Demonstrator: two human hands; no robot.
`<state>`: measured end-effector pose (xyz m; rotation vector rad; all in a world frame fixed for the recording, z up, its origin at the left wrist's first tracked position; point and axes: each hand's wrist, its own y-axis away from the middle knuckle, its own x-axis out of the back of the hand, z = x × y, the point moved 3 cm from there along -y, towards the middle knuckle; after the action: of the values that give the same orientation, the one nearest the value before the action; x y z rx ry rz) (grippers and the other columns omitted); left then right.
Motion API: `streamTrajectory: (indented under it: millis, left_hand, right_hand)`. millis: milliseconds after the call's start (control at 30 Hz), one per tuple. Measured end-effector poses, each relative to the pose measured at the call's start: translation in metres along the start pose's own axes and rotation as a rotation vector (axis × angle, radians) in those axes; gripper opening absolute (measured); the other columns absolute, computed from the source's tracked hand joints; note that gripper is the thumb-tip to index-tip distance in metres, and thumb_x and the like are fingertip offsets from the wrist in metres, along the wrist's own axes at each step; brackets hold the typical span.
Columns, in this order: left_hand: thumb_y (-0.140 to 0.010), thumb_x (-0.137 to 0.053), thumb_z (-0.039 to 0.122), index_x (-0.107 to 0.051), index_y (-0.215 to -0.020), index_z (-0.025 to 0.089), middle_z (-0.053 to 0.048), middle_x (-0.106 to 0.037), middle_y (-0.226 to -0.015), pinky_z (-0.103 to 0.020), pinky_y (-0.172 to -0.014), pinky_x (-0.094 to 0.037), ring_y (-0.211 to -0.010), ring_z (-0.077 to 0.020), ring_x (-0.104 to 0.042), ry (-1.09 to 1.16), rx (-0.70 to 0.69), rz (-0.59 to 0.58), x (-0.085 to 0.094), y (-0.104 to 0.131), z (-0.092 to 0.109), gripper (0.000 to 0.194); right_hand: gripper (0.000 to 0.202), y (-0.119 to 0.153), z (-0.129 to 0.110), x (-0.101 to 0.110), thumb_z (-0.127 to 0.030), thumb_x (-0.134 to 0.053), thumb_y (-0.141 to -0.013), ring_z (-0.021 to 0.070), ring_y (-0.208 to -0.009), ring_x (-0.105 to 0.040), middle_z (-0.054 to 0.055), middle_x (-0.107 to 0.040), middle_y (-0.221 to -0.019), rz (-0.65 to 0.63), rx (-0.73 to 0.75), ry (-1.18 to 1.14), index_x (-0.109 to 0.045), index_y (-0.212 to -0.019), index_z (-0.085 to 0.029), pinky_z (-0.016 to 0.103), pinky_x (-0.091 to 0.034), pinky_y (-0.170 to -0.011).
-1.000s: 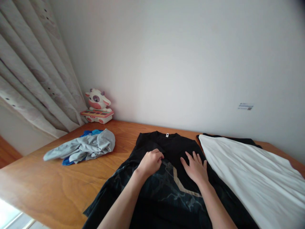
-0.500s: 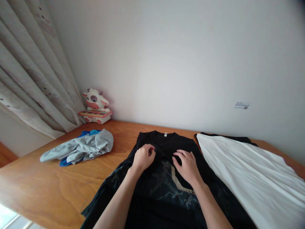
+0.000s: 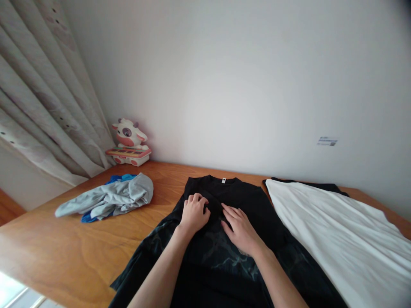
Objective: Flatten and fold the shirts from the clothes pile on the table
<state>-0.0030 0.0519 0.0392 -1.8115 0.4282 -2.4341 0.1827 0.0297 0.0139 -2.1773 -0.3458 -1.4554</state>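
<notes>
A black shirt (image 3: 221,273) with a faint grey pattern lies spread before me, its neckline away from me and a small white label (image 3: 224,180) at the collar. My left hand (image 3: 194,213) rests on the left chest part, fingers bent and thumb apart, with no cloth visibly gripped. Just right of it, my right hand (image 3: 240,229) lies over the middle of the chest with its fingers stretched out. The right hand and wrist cover most of the beige line on the shirt front.
On the wooden table (image 3: 86,248), a crumpled grey-and-blue garment (image 3: 128,194) lies at left. A cow toy with a keyboard (image 3: 129,143) stands by the curtain (image 3: 41,85). A white garment (image 3: 330,222) with black cloth (image 3: 321,187) behind it lies at right, near the wall (image 3: 231,85).
My right hand has moved left and flattened onto the shirt, covering most of the beige line. My left hand has shifted slightly, its fingers lower on the cloth.
</notes>
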Motion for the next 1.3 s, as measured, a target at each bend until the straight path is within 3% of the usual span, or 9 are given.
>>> streamTrajectory:
  millis: [167,333,433,600,800,900,1000,1167,1300]
  left_hand:
    - [-0.092,-0.051,0.034,-0.051,-0.143,0.013,-0.021,-0.044,-0.154,-0.051,-0.114,-0.033,-0.140,-0.0368,-0.042,-0.153,0.205,-0.006,-0.007,0.002,-0.014,0.054]
    - [-0.099,-0.035,0.041,-0.039,-0.153,0.008,-0.023,-0.033,-0.161,-0.061,-0.118,-0.024,-0.149,-0.0376,-0.031,-0.194,0.307,-0.128,-0.018,0.002,-0.031,0.063]
    - [-0.099,-0.036,0.041,-0.036,-0.155,0.008,-0.022,-0.033,-0.162,-0.061,-0.119,-0.022,-0.150,-0.0376,-0.029,-0.202,0.282,-0.120,-0.021,-0.001,-0.034,0.065]
    - [-0.099,-0.039,0.043,-0.048,-0.150,0.013,-0.017,-0.033,-0.163,-0.054,-0.123,-0.020,-0.152,-0.0353,-0.027,-0.201,0.078,-0.104,-0.026,-0.005,-0.029,0.059]
    - [-0.099,-0.036,0.053,-0.045,-0.152,0.016,-0.017,-0.035,-0.162,-0.060,-0.119,-0.023,-0.150,-0.0420,-0.027,-0.200,0.083,-0.110,-0.040,-0.009,-0.029,0.065]
    - [-0.098,-0.037,0.054,-0.047,-0.150,0.016,-0.017,-0.036,-0.162,-0.065,-0.115,-0.025,-0.147,-0.0466,-0.030,-0.196,0.093,-0.137,-0.042,-0.021,-0.027,0.065]
    - [-0.099,-0.035,0.050,-0.046,-0.149,0.015,-0.018,-0.034,-0.162,-0.059,-0.115,-0.028,-0.146,-0.0420,-0.035,-0.179,0.107,-0.153,-0.038,-0.044,-0.032,0.062]
    - [-0.101,-0.030,0.049,-0.037,-0.153,0.008,-0.023,-0.032,-0.162,-0.055,-0.117,-0.029,-0.150,-0.0360,-0.031,-0.159,0.166,-0.171,-0.042,-0.081,-0.056,0.067]
    - [-0.101,-0.032,0.050,-0.045,-0.150,0.014,-0.019,-0.034,-0.162,-0.061,-0.117,-0.027,-0.151,-0.0347,-0.029,-0.159,0.126,-0.186,-0.050,-0.091,-0.068,0.062]
  right_hand:
    - [0.050,-0.001,0.001,0.003,-0.027,-0.036,-0.101,0.0238,-0.136,-0.051,0.010,-0.047,-0.156,0.064,-0.023,-0.061,-0.049,-0.147,-0.014,0.040,-0.040,-0.117]
    - [0.047,0.001,0.007,-0.005,-0.028,-0.040,-0.100,0.0255,-0.138,-0.050,0.014,-0.052,-0.150,0.023,-0.074,-0.134,-0.057,-0.140,-0.011,0.041,-0.038,-0.119]
    - [0.043,0.002,0.009,-0.006,-0.026,-0.044,-0.098,0.0261,-0.136,-0.052,0.014,-0.055,-0.147,0.068,-0.065,-0.156,-0.063,-0.133,-0.013,0.041,-0.041,-0.116]
    - [0.034,0.001,0.005,-0.003,-0.022,-0.048,-0.095,0.0265,-0.129,-0.056,0.009,-0.060,-0.144,0.094,0.021,-0.077,-0.071,-0.121,-0.019,0.045,-0.045,-0.111]
    - [0.046,0.000,0.002,-0.003,-0.021,-0.040,-0.098,0.0258,-0.132,-0.055,0.010,-0.053,-0.151,0.033,0.016,-0.093,-0.059,-0.139,-0.015,0.046,-0.042,-0.115]
    - [0.053,0.001,0.002,-0.005,-0.024,-0.035,-0.100,0.0215,-0.140,-0.048,0.011,-0.046,-0.157,0.011,-0.008,-0.206,-0.045,-0.151,-0.014,0.037,-0.038,-0.119]
    - [0.056,0.001,0.002,-0.004,-0.025,-0.035,-0.100,0.0192,-0.143,-0.044,0.008,-0.039,-0.161,0.017,-0.032,-0.279,-0.037,-0.155,-0.017,0.033,-0.036,-0.120]
    - [0.059,0.000,0.000,0.000,-0.022,-0.038,-0.098,0.0197,-0.147,-0.038,0.009,-0.036,-0.162,0.059,-0.034,-0.282,-0.034,-0.156,-0.015,0.035,-0.033,-0.122]
    - [0.058,-0.001,0.002,0.001,-0.021,-0.042,-0.096,0.0221,-0.145,-0.041,0.012,-0.041,-0.159,0.072,-0.039,-0.260,-0.040,-0.153,-0.012,0.037,-0.035,-0.122]
